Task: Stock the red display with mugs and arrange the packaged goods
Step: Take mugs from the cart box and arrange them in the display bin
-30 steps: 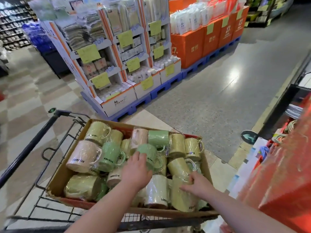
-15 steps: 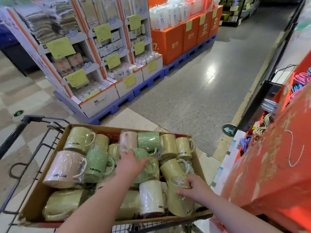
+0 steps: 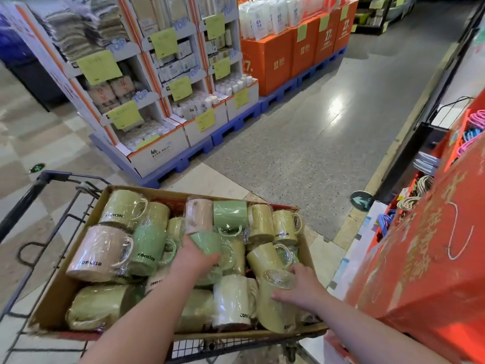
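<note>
Since a second ago the left hand (image 3: 195, 258) has gone from lying spread over the pile to curling round a mint-green ceramic mug in clear plastic wrap (image 3: 207, 241), whose base now tips up just beyond the knuckles. The right hand (image 3: 304, 287) has shifted from the side of an olive-yellow wrapped mug (image 3: 273, 311) to its mouth: the fingers bend over the rim and the thumb presses the wall, a firm hold. How far the left fingers reach under their mug cannot be seen.

Both mugs lie among many others in a shallow brown cardboard box (image 3: 52, 306), which rests on a dark wire shopping cart (image 3: 39, 195). Between the two hands lies a cream mug with black lettering (image 3: 231, 303); to the left of the left hand are a pale pink mug (image 3: 97, 256) and more green ones, all wrapped and on their sides.

Just to the right of the right hand rises the red cardboard display (image 3: 433, 271), close beside the cart, with coils of coloured cord (image 3: 472, 127) at its far end.

Beyond the hands stretches a grey speckled floor (image 3: 301, 143), meeting beige chequered tiles (image 3: 31, 143) on the left. Further off stand white cardboard shelf units with yellow price cards (image 3: 157, 153) and orange cartons (image 3: 273, 59), all on blue plastic pallets (image 3: 231, 127).
</note>
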Available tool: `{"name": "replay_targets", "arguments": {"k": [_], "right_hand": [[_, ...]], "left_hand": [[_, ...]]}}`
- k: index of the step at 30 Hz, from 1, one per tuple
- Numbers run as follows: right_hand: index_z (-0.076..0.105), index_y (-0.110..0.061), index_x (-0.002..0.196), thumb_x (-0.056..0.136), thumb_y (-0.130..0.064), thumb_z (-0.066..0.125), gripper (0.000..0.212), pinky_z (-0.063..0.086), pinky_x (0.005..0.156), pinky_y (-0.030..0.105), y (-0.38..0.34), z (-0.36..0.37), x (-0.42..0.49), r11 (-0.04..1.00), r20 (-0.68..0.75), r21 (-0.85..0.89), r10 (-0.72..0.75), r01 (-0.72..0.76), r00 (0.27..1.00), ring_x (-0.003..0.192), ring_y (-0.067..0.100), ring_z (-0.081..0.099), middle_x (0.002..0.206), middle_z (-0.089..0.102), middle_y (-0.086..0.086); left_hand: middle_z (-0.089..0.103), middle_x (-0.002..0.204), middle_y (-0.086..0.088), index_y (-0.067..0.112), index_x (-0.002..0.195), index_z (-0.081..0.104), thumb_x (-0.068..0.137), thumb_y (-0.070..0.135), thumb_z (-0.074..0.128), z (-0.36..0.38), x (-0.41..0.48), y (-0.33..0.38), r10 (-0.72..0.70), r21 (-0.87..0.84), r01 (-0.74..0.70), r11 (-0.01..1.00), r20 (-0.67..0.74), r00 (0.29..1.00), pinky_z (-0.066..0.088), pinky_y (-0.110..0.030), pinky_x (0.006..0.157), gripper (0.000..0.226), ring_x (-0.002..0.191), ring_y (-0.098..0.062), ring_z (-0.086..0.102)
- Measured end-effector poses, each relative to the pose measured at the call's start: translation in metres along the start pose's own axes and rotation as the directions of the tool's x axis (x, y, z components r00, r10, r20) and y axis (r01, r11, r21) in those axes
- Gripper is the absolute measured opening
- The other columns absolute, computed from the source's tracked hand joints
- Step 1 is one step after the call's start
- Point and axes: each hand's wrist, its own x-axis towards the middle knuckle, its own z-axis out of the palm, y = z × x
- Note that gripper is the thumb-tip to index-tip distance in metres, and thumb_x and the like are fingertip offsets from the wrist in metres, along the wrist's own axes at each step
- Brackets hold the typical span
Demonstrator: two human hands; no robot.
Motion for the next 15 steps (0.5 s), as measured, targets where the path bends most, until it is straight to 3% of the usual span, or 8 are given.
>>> {"name": "replay_targets", "arguments": {"k": [2, 5, 10, 15], "right_hand": [[0.034, -0.017, 0.138, 0.068, -0.053, 0.075, 0.09, 0.04, 0.101, 0.03, 0.0, -0.001, -0.002, 1.0, 0.02, -0.013, -0.01, 0.01, 1.0, 0.122, 0.023, 0.045, 0.138, 0.035, 0.008], [0.032, -0.018, 0.142, 0.068, -0.057, 0.072, 0.093, 0.04, 0.105, 0.034, -0.003, -0.003, -0.006, 0.998, 0.052, -0.053, -0.032, 0.035, 0.998, 0.128, 0.025, 0.043, 0.144, 0.036, 0.008], [0.022, -0.015, 0.147, 0.067, -0.056, 0.074, 0.103, 0.039, 0.106, 0.036, -0.003, -0.009, -0.009, 0.995, 0.061, -0.056, -0.078, 0.082, 0.995, 0.132, 0.028, 0.041, 0.147, 0.037, 0.007], [0.023, -0.016, 0.147, 0.068, -0.054, 0.075, 0.102, 0.041, 0.104, 0.036, -0.001, -0.011, -0.021, 0.988, 0.016, 0.008, -0.151, 0.151, 0.988, 0.13, 0.027, 0.043, 0.143, 0.04, 0.007]], "left_hand": [[0.053, 0.131, -0.014, 0.015, 0.149, 0.011, 0.068, 0.041, 0.078, -0.001, -0.011, -0.004, 0.002, -0.048, -0.002, 0.999, -0.005, 1.0, 0.053, -0.043, 0.092, 0.108, 0.109, -0.03, 0.059], [0.042, 0.141, -0.015, 0.016, 0.152, 0.004, 0.068, 0.04, 0.078, 0.002, -0.032, -0.007, 0.031, -0.058, -0.035, 0.998, -0.064, 0.997, 0.046, -0.044, 0.099, 0.114, 0.123, -0.031, 0.049], [0.031, 0.149, -0.011, 0.025, 0.151, -0.002, 0.063, 0.042, 0.079, 0.011, -0.063, -0.017, 0.098, -0.116, -0.12, 0.986, -0.178, 0.979, 0.04, -0.048, 0.105, 0.121, 0.133, -0.028, 0.038], [0.022, 0.152, -0.004, 0.036, 0.149, 0.004, 0.066, 0.044, 0.077, 0.02, -0.09, -0.026, 0.141, -0.183, -0.184, 0.966, -0.225, 0.964, 0.041, -0.046, 0.103, 0.11, 0.134, -0.025, 0.035]]}}
